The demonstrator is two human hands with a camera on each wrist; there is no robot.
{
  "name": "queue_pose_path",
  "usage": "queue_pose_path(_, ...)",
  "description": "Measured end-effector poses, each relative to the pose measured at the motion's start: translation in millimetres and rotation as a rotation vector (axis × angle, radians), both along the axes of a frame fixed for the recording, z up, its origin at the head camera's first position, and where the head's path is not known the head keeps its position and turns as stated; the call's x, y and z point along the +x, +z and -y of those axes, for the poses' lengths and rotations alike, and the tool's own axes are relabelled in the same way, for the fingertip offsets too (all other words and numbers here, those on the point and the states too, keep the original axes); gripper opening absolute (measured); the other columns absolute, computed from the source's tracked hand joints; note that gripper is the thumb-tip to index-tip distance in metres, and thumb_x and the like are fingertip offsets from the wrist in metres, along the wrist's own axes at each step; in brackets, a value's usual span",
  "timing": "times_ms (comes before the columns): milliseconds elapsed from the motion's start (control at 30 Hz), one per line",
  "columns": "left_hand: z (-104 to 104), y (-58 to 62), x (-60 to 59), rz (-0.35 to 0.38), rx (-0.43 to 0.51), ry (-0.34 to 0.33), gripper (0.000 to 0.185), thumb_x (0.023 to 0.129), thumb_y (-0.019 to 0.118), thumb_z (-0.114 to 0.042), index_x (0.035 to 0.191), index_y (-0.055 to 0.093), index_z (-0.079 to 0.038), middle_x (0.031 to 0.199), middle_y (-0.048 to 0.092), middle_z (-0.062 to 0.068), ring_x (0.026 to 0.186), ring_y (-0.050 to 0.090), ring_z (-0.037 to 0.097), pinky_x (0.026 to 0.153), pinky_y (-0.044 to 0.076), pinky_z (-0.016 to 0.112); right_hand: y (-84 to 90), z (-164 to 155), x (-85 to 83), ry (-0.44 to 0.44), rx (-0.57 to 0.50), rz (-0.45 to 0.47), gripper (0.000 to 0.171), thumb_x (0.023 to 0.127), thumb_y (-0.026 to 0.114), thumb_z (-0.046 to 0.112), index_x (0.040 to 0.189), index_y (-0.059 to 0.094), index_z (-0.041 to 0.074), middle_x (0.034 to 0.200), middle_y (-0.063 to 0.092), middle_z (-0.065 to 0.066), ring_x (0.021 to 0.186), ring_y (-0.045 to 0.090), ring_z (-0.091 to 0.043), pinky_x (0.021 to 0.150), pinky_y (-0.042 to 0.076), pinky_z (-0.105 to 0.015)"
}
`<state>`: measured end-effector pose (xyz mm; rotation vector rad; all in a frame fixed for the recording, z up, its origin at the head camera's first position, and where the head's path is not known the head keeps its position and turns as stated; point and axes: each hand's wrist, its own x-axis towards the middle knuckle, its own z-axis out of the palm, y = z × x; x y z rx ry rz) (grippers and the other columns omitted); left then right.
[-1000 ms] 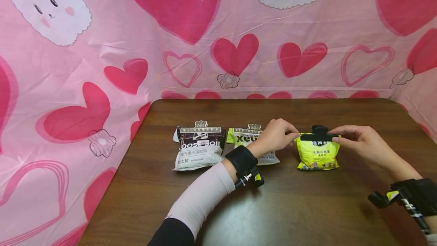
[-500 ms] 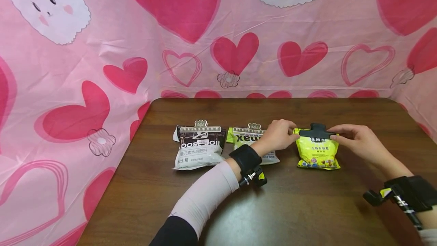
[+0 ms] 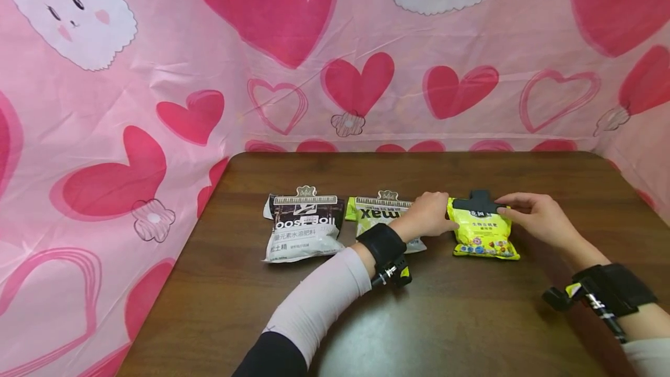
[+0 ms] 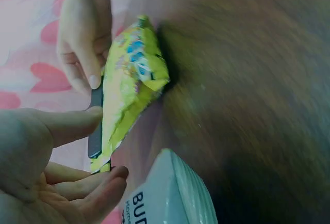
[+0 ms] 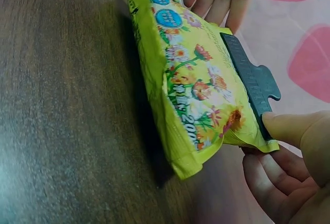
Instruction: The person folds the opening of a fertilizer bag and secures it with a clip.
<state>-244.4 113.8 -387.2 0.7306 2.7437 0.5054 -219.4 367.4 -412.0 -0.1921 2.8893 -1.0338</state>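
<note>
Both hands pinch yellow bag (image 3: 484,234); black clip (image 3: 477,203) runs left-right

Head view bright, evenly lit, sharp; soft glare on the table (image 3: 471,319) near the front edge. Left wrist view dim, bluish and blurred. Right wrist view clearer, table smeared.

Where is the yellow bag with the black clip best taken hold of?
Probably by the black clip along the top of the yellow bag, pinching its two ends from either side, as the left hand and right hand do. The clip is rigid; the bag lies flat and soft.
</note>
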Motion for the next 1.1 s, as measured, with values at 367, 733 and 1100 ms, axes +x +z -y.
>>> queue_pose_path(367,-2.8,-1.2,6.0,0.012,-0.091,-0.095,0.029,0.090,0.071,-0.042,0.098,0.065,-0.014,0.074,0.050,-0.005,0.060,0.051,0.008,0.054,0.038,0.019,-6.2,0.7,-5.3,0.060,0.067,0.037,0.046,0.096,0.064,0.036,0.129,0.062,0.003,0.116,0.064,-0.021,0.096,0.055,-0.030,0.075,0.047,-0.029)
queue_pose_path(733,-1.6,1.4,7.8,0.039,-0.099,-0.113,0.030,0.092,0.067,-0.042,0.089,0.065,-0.013,0.067,0.043,-0.005,0.054,0.046,0.008,0.050,0.035,0.018,-6.8,2.0,-8.4,0.097,0.150,0.002,0.041,0.095,0.066,0.030,0.127,0.064,0.005,0.119,0.065,-0.026,0.101,0.059,-0.038,0.079,0.052,-0.052)
queue_pose_path(1100,23.4,23.7,7.9,-0.031,-0.019,-0.201,0.059,0.096,0.061,-0.043,0.144,0.051,-0.012,0.134,0.063,0.000,0.122,0.060,0.013,0.102,0.048,0.025,12.2,10.7,-13.6,0.152,0.241,0.001,0.043,0.091,0.071,0.025,0.126,0.064,0.000,0.119,0.066,-0.028,0.103,0.062,-0.042,0.086,0.052,-0.060)
